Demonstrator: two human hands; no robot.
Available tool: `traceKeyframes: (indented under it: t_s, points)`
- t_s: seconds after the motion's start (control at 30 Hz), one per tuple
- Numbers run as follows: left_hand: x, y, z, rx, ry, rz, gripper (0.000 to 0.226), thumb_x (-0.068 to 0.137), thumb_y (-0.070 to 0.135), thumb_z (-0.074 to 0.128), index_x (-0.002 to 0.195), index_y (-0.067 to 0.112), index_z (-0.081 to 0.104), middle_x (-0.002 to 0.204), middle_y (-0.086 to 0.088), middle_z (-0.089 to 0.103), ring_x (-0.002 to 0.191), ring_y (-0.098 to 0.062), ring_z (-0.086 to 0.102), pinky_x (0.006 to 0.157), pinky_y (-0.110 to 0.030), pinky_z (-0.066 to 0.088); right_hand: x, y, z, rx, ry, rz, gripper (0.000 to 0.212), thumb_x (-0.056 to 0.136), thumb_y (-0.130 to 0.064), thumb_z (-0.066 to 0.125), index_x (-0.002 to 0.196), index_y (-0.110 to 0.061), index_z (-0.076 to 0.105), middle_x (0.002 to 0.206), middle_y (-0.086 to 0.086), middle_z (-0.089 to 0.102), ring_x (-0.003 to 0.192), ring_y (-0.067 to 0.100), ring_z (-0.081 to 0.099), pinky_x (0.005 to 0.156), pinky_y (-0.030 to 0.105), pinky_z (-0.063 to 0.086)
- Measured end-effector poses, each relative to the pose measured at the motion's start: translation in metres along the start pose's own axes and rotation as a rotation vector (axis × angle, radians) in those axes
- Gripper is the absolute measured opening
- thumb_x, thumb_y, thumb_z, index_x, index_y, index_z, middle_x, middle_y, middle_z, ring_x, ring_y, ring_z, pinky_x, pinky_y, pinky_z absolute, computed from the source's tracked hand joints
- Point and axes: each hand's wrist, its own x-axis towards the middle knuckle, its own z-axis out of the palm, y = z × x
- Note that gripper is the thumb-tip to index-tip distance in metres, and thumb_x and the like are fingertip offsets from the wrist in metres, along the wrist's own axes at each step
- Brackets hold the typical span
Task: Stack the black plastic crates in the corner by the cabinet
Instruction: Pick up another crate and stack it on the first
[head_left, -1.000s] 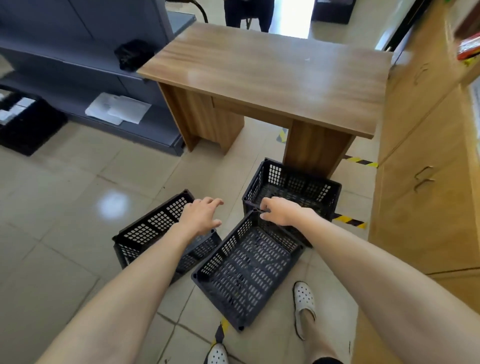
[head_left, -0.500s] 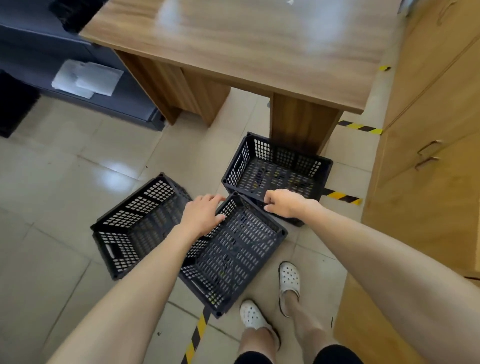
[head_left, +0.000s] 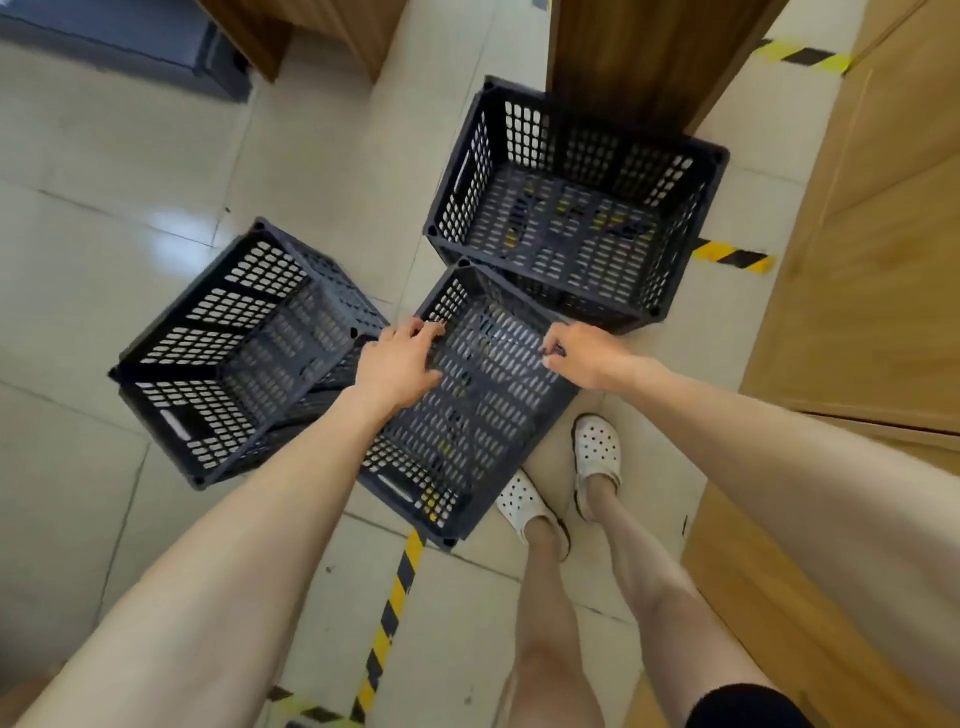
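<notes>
We are looking straight down at three black crates on the tiled floor (head_left: 130, 156). The middle crate (head_left: 467, 415) sits in front of our feet, its near end at about 6 o'clock and its far corner pointing to 12. Our left hand (head_left: 400, 364) lies over its left rim with fingers spread and curling onto the edge; we cannot tell whether they are truly clamped. Our right hand (head_left: 582, 353) is closed on the right rim, fingers pinched around the plastic edge.

At 12 to 1 o'clock from that crate stands the far crate (head_left: 571, 208), upright, its near wall touching the middle crate's far corner and its back against the wooden table leg (head_left: 639, 57). At 9 o'clock lies the left crate (head_left: 244, 353), tilted, just beside our left wrist.

The cabinet (head_left: 872, 260) runs along the 3 o'clock side. Our white clogs (head_left: 597, 447) stand between it and the middle crate, and yellow-black floor tape (head_left: 389, 613) runs out from under the crate toward 6
</notes>
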Motion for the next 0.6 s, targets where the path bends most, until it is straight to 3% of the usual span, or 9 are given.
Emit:
traceKeyframes:
  t_s: [0.13,0.33,0.47,0.6]
  points:
    - [0.043,-0.013,0.047,-0.013,-0.049,-0.014,0.073,0.088,0.032,0.065,0.148,0.030,0.025,0.149,-0.007,0.039,0.127,-0.036,0.046,0.093,-0.051,0.048,0.038,0.023,0.055,0.162,-0.027,0.109,0.044,0.099,-0.031,0.050,0.140,-0.017,0.041,0.136,0.011,0.053,0.119,0.029,0.055,0.084,0.033,0.043]
    - [0.111,-0.037,0.106,-0.308,-0.088,-0.176,0.096,0.081,0.030,0.076,0.152,0.034,0.012,0.150,-0.012,0.037,0.132,-0.036,0.043,0.102,-0.053,0.043,0.084,0.062,0.125,0.479,-0.036,0.337,0.070,0.094,-0.025,0.058,0.151,-0.019,0.017,0.134,0.017,0.054,0.120,0.036,0.054,0.096,0.038,0.042]
    - [0.151,-0.054,0.139,-0.419,-0.086,-0.255,0.108,0.074,0.027,0.083,0.153,0.033,0.010,0.154,-0.013,0.029,0.138,-0.036,0.035,0.110,-0.054,0.035,0.108,0.080,0.157,0.749,0.190,0.464,0.072,0.091,-0.015,0.063,0.148,-0.020,0.020,0.141,0.013,0.050,0.129,0.032,0.049,0.104,0.041,0.042]
    - [0.183,-0.068,0.167,-0.488,-0.033,-0.312,0.121,0.065,0.029,0.089,0.154,0.027,0.007,0.157,-0.012,0.022,0.143,-0.035,0.026,0.114,-0.053,0.029,0.129,0.091,0.178,1.040,0.373,0.707,0.065,0.090,-0.011,0.065,0.139,-0.014,0.022,0.140,0.017,0.047,0.125,0.036,0.051,0.100,0.041,0.045]
